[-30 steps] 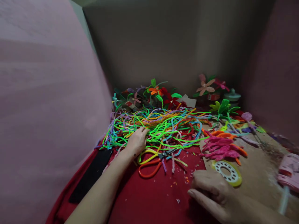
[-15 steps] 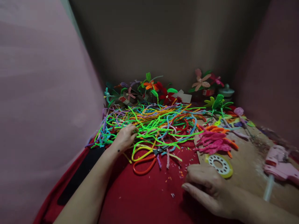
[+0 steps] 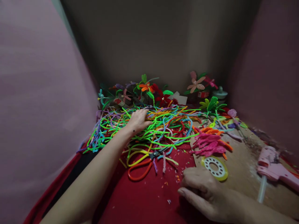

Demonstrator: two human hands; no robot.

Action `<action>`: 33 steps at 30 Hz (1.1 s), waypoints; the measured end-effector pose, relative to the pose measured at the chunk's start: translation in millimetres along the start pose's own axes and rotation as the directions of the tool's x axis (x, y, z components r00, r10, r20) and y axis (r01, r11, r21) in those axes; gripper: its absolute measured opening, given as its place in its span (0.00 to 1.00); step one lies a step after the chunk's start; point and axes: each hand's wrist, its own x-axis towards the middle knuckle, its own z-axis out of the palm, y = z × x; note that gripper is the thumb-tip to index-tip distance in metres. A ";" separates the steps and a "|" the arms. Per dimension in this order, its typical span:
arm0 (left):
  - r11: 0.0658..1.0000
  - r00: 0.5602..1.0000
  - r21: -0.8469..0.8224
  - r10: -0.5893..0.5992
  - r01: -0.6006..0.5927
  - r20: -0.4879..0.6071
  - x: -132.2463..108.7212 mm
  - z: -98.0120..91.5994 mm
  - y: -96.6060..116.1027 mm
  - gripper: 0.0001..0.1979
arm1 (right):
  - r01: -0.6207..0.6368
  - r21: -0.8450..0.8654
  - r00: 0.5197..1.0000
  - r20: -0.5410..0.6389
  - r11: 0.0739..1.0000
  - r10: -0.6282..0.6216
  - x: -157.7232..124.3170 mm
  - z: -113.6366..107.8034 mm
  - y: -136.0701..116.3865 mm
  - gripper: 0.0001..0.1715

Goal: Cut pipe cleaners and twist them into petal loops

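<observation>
My left hand (image 3: 138,121) reaches over a wide tangle of fuzzy pipe cleaners (image 3: 168,119), mostly bright green with orange, purple, blue and red. Its thumb is spread from the fingers, whose tips are partly hidden at the pile. Scissors (image 3: 139,179) with one red and one yellow handle lie just below that hand, blades slightly under loose stems. My right hand (image 3: 202,191) rests loosely curled on the red cloth (image 3: 140,202), with nothing visible in it. Beside it is a yellow tape roll (image 3: 224,174) with a white, holed core.
Pink and orange pipe-cleaner pieces (image 3: 207,143) lie on a brown board (image 3: 243,168). A pink glue gun (image 3: 268,165) with a glue stick sits at right. Pipe-cleaner flowers (image 3: 161,95) and a lidded jar (image 3: 220,93) stand at the back wall. A dark flat object (image 3: 67,180) lies left.
My left hand has moved up and right, farther over the pile, with its thumb now spread. The right hand holds its pose. The view has shifted slightly.
</observation>
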 end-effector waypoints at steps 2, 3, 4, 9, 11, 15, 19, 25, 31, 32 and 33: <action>1.000 0.998 0.017 0.013 -0.014 0.064 8.2 11.1 6.3 0.22 | 0.000 0.004 1.000 -0.011 1.000 0.000 1.8 -1.0 -0.5 0.13; 0.999 0.995 0.024 0.030 -0.033 0.090 7.8 16.0 10.1 0.18 | -0.002 0.002 1.000 -0.014 1.000 0.002 2.3 -1.6 -0.7 0.14; 0.998 0.992 0.030 0.055 -0.059 0.113 4.5 20.1 14.3 0.13 | -0.006 -0.004 1.000 -0.015 1.000 0.006 2.5 -2.1 -1.0 0.14; 0.984 0.983 0.089 0.146 -0.156 0.108 -31.5 26.9 32.8 0.21 | -0.016 -0.014 1.000 0.008 1.000 0.016 0.2 -2.9 -0.8 0.13; 0.980 0.980 0.101 0.161 -0.174 0.120 -42.3 27.3 37.5 0.22 | -0.015 -0.018 1.000 0.009 1.000 0.015 -0.7 -1.5 0.2 0.12; 0.980 0.980 0.101 0.158 -0.171 0.123 -50.0 30.6 42.1 0.23 | 0.004 -0.019 1.000 -0.031 1.000 -0.004 -2.1 3.8 4.0 0.13; 0.989 0.988 0.074 0.121 -0.128 0.100 -42.4 34.2 34.4 0.23 | 0.005 -0.016 0.998 -0.056 1.000 -0.006 -4.3 9.0 7.4 0.15; 0.996 0.994 0.069 -0.067 0.061 0.082 -7.4 35.0 4.3 0.32 | 0.014 -0.023 0.999 -0.044 1.000 -0.015 -4.9 10.0 6.2 0.16; 0.988 0.987 0.127 -0.106 0.090 0.123 -1.6 37.7 6.0 0.28 | 0.015 0.003 0.997 -0.078 1.000 -0.014 -4.0 11.8 8.1 0.16; 0.988 0.988 0.141 -0.088 0.070 0.123 -5.3 37.5 9.3 0.25 | 0.013 0.002 0.997 -0.074 1.000 -0.013 -4.2 12.2 8.8 0.16; 0.987 0.990 0.156 -0.066 0.046 0.125 -9.7 37.0 12.7 0.21 | 0.014 0.004 0.998 -0.067 1.000 -0.014 -4.4 12.5 9.4 0.17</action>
